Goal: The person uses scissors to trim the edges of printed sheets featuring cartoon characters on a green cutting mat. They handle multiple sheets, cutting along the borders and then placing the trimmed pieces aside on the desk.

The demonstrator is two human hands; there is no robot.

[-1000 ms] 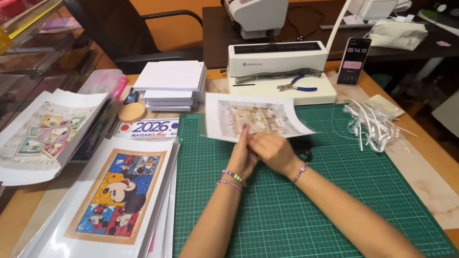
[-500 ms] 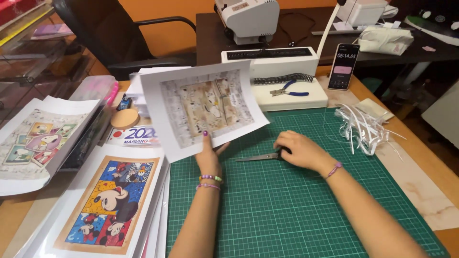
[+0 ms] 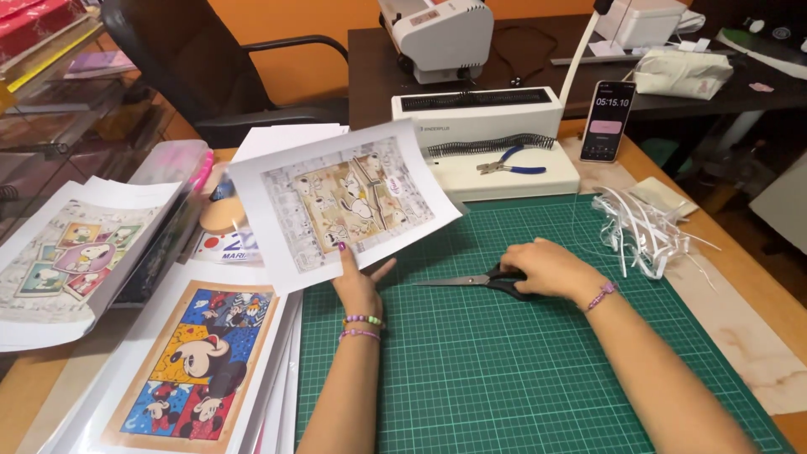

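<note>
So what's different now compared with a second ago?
The left hand lifted the printed sheet off the green cutting mat and tilted it up. The right hand let go of it and took hold of the scissors. The pliers stayed put.

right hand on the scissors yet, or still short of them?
Touching. In the head view the right hand lies over the black handles of the scissors, which rest on the green cutting mat.
</note>
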